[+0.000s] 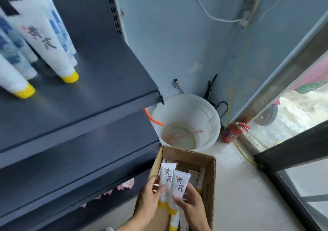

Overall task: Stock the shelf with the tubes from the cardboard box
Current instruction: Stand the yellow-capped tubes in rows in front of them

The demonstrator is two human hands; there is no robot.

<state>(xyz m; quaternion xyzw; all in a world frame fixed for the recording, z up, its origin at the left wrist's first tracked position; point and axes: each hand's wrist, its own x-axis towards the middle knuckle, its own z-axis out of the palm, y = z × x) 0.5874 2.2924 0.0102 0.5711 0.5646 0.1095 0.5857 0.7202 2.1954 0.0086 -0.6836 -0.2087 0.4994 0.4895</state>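
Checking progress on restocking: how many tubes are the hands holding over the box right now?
2. The left hand grips the left tube; the right hand holds the right tube, overlapping it. Both sit above the cardboard box, where more tubes lie, partly hidden.

Single head-worn wide-angle view, steeply downward, close over shelf (99, 95) and box (210, 182).

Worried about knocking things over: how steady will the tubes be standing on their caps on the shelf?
Probably tippy: the shelf tubes stand tall on small yellow caps. They lean on each other, so a nudge may topple several. They seem light; each hand grips a tube.
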